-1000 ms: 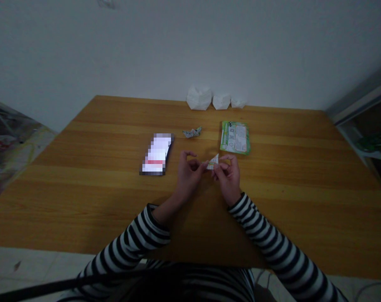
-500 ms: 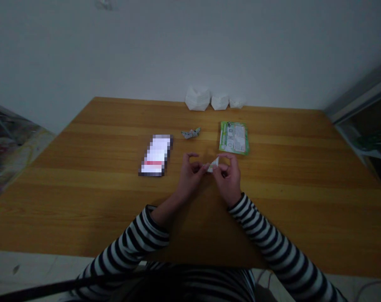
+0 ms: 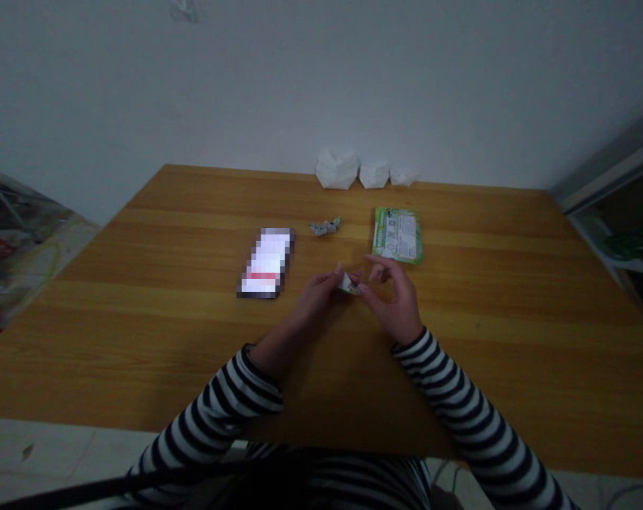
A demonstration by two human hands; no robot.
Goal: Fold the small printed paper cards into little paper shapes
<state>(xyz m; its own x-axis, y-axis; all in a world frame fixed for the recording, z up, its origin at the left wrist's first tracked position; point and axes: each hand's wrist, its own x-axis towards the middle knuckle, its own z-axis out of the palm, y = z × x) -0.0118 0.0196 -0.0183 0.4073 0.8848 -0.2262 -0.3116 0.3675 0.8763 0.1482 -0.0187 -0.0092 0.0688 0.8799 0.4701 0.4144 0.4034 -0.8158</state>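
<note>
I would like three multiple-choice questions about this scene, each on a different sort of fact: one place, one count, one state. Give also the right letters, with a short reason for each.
1. Where is the green printed packet?
A. On the wooden table, toward the wall
B. At the table's near edge
C. On the floor

2. How many white folded paper shapes stand along the wall-side edge?
A. Two
B. Three
C. Five

3. What is the state of the small folded paper?
A. Lying flat on the table
B. Held in the fingers above the table
C. Tucked inside the green printed packet

Answers:
1. A, because it lies on the wood, far from the near edge.
2. B, because three stand in a row.
3. B, because the left hand grips it, with the right hand close against it.
</note>
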